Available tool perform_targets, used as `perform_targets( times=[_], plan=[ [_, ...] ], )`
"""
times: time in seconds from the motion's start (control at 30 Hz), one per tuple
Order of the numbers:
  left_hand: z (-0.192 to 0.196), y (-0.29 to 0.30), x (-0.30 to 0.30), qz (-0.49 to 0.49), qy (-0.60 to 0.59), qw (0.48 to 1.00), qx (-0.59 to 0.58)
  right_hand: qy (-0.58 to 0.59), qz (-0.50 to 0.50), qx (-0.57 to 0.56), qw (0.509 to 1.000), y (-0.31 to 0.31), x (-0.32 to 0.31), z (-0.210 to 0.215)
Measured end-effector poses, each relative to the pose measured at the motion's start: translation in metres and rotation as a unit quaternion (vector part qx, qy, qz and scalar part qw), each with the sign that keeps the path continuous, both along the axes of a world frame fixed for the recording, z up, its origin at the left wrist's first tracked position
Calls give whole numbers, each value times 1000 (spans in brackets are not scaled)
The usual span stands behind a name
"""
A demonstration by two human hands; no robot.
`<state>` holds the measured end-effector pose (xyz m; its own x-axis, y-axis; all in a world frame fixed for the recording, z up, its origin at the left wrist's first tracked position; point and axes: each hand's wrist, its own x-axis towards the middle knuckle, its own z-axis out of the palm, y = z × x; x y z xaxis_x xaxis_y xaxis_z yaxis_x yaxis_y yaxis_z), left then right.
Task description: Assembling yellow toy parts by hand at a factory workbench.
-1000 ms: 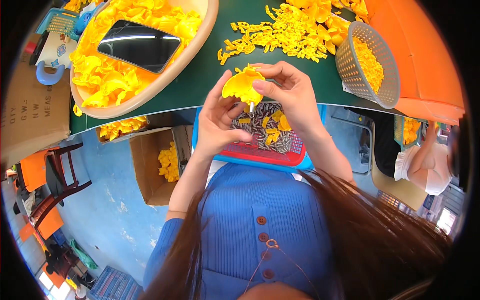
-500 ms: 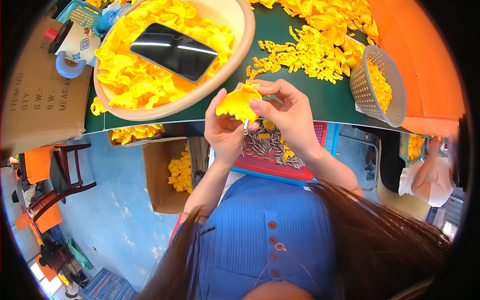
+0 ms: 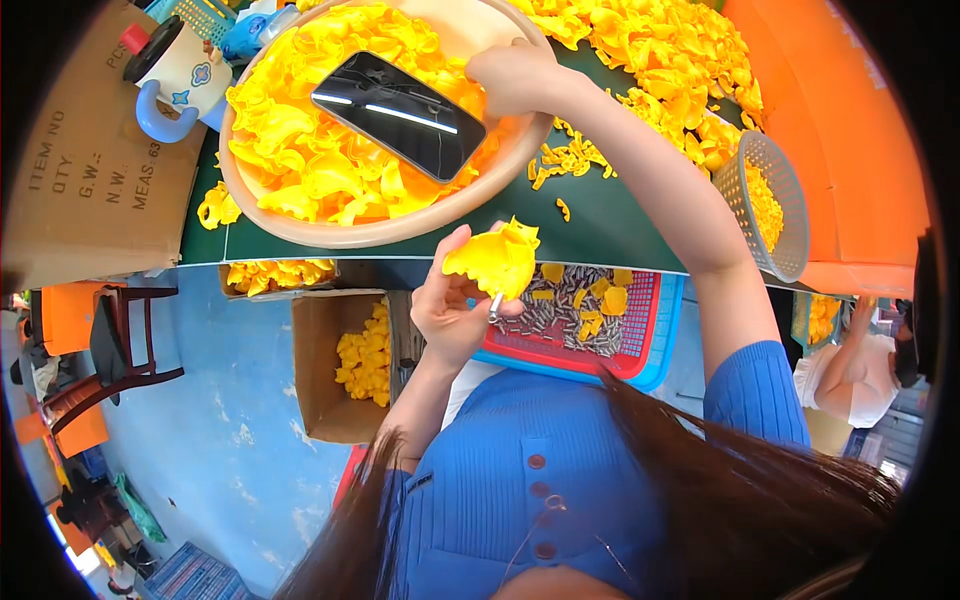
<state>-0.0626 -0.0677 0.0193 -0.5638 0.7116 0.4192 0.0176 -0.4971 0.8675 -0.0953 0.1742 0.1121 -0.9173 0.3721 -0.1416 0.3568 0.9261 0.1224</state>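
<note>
Yellow petal piece [image 3: 497, 260] pinched in left hand [image 3: 452, 310], held above red tray [image 3: 640, 335] below near edge of surface [image 3: 600, 215]; small metal pin at fingers under it. Right hand [image 3: 512, 78] reaches into round bowl [image 3: 300, 232], fingers closed on yellow petals at bowl's far rim. Black phone [image 3: 400, 113] lies on petals in bowl. Loose petal pile [image 3: 660, 60] toward surface's far right; mesh basket [image 3: 775, 205] at right edge. Cardboard box [image 3: 335, 370] on floor below.

Small assembly workshop: green worktable [image 3: 600, 225] heaped with yellow petals [image 3: 660, 60], round bowl [image 3: 380, 232] full of them, cardboard boxes [image 3: 330, 400], red tray [image 3: 640, 350] of small metal parts, another worker [image 3: 860, 370] seated nearby.
</note>
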Motion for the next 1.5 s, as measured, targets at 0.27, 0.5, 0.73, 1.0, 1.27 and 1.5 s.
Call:
perform_targets(
  times=[0.27, 0.5, 0.73, 1.0, 1.27, 1.5],
  plan=[
    [-3, 1, -4, -26, -36, 999, -3, 147, -20, -286, 947, 29, 6, 21],
    [-2, 19, 10, -74, -53, 996, -10, 320, -157, -712, 605, 43, 38, 29],
    [-5, 29, 19, -80, -52, 995, -5, 424, -284, -584, 631, 6, 185, -34],
    [-7, 64, 44, -160, -111, 979, -58, 515, -390, -444, 620, -39, 254, -98],
    [-11, 66, 50, -150, -180, 969, -80, 365, -141, -164, 906, -23, 268, -73],
    [-17, 64, 47, -177, -193, 962, -76, 273, -81, -204, 937, -19, 269, -76]
  ],
)
